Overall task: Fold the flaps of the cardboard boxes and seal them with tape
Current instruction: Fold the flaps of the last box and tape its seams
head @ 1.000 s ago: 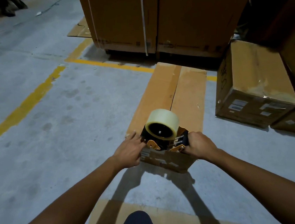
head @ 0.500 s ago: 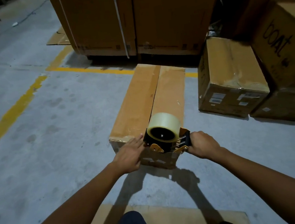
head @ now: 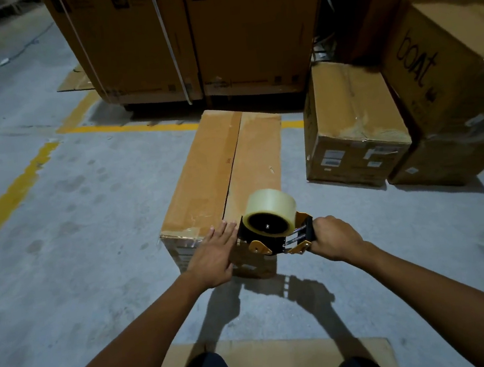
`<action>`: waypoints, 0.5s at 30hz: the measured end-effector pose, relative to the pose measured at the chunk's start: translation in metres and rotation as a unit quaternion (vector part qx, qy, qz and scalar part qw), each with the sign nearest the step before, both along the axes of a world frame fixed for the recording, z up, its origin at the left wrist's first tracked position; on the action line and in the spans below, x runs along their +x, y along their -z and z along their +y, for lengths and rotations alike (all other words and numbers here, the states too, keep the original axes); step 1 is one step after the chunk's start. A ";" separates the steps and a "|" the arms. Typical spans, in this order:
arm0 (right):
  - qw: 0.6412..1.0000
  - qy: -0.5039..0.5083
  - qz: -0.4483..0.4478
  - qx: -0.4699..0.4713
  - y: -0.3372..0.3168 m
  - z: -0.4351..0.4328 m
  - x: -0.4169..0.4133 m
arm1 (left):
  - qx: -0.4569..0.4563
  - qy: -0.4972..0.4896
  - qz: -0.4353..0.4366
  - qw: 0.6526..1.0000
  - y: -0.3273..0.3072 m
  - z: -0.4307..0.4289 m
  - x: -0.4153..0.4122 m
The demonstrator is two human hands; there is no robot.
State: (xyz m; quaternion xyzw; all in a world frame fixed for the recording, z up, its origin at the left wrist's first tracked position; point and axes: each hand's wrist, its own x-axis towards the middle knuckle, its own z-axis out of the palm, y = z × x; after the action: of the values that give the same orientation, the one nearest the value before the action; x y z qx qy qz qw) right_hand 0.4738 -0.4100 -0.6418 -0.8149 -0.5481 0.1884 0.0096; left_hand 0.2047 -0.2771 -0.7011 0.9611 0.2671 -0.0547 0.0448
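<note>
Right hand [head: 333, 238]: fingers curled round handle of tape dispenser [head: 273, 234], clear roll on top, dispenser sitting at near end of long cardboard box [head: 224, 167] over the centre seam. Left hand [head: 214, 254]: flat, fingers straight, pressing the near left flap just beside the dispenser. Box lies on concrete floor [head: 63, 264], flaps closed. Smaller boxes [head: 349, 129] to the right; tall cartons [head: 188, 38] behind.

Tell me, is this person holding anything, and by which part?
The right hand grips the tape dispenser by its handle. The left hand holds nothing; it lies flat on the near end of the long cardboard box.
</note>
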 end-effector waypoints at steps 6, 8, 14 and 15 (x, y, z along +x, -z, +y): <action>1.000 -0.013 -0.003 -0.003 -0.008 0.003 -0.008 | 0.003 0.032 -0.057 0.998 0.006 -0.013 0.015; 1.000 -0.013 -0.011 -0.009 -0.009 -0.004 0.000 | -0.020 0.026 -0.070 0.997 0.011 -0.009 0.013; 1.000 0.007 -0.024 -0.015 0.000 -0.038 0.023 | -0.014 0.003 -0.022 1.000 0.005 -0.020 0.025; 0.999 0.001 -0.029 -0.013 0.001 -0.038 0.021 | -0.008 0.004 -0.017 1.000 0.003 -0.024 0.030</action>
State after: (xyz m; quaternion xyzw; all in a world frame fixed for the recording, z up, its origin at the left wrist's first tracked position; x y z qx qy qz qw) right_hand 0.4944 -0.4476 -0.6428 -0.8207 -0.5447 0.1718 -0.0172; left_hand 0.2346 -0.3008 -0.7045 0.9625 0.2621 -0.0403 0.0572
